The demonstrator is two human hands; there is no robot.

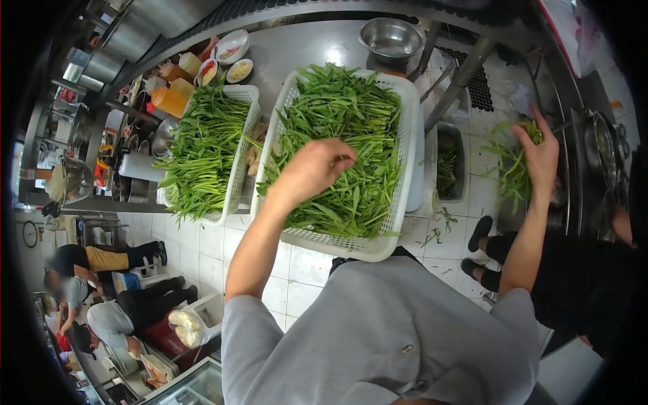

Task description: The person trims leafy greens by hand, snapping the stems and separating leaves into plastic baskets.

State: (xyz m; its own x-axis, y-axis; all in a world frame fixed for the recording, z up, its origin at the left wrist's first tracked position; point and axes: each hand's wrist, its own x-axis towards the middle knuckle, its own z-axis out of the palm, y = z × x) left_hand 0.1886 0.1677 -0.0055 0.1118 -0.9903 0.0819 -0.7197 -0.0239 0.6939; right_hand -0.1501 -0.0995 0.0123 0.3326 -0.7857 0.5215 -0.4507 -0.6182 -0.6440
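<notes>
Right hand (542,152) is grasping leafy greens (511,165), likely light, limp, bruisable; stems suiting a hold. Left hand (312,170) curling over basket (408,145); cannot tell its grip.

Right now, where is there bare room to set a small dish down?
The steel counter looks bare between the steel bowl and the white bowls, beyond the large basket of greens. It's crowded farther left, with bottles and the smaller basket, and brown pieces fill part of the gap between the baskets.
</notes>
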